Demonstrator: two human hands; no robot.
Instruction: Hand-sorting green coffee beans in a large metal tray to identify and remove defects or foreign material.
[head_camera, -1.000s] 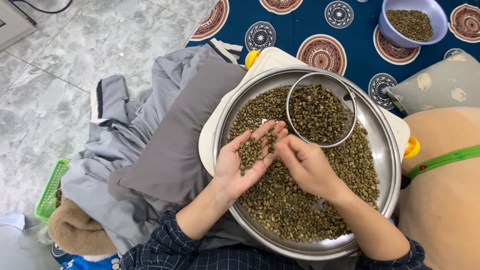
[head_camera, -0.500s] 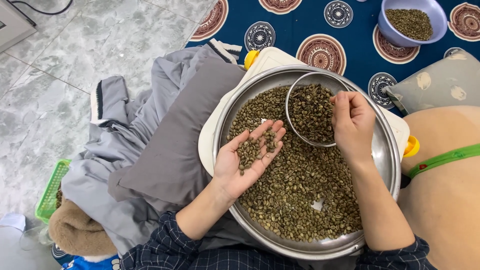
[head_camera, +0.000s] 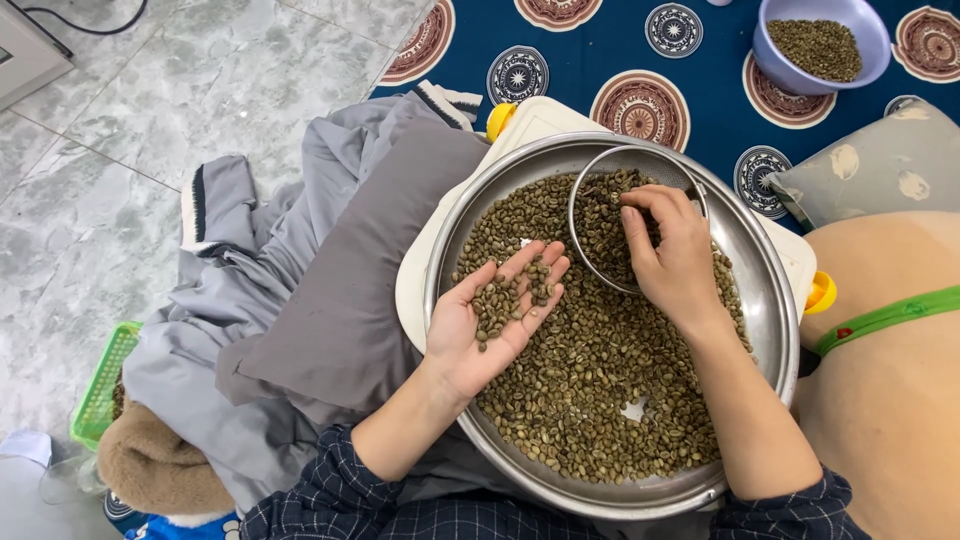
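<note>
- The left hand (head_camera: 490, 320) lies palm up and flat, fingers spread toward the far right; a small heap of green coffee beans (head_camera: 505, 295) rests loose in the palm, nothing clamped
- The right hand (head_camera: 668, 250) reaches over the near right rim of a round wire sieve (head_camera: 590, 195), fingertips curled together down into the beans inside it; whether they pinch a bean I cannot tell
- The two hands are apart, the left nearer and to the left, the right farther and to the right; the right forearm runs from the near right toward the far left
- The sieve sits tilted in the far part of a large round steel basin (head_camera: 765, 300), partly sunk in the beans; its short handle end points far right, touching the basin's rim
- The basin holds a wide layer of loose beans (head_camera: 590, 390), with a small bare patch of metal near the right wrist
- Under the basin lies a white plastic lid or tray (head_camera: 540, 118) with yellow clips at the far left and the right
- To the left, a grey cloth (head_camera: 330, 290) is bunched on the marble floor (head_camera: 200, 80); a green basket (head_camera: 100, 380) stands at the near left
- Far right, a lilac bowl (head_camera: 775, 55) of beans stands on a dark blue patterned mat (head_camera: 610, 40); a grey cushion (head_camera: 870, 165) lies just near it
</note>
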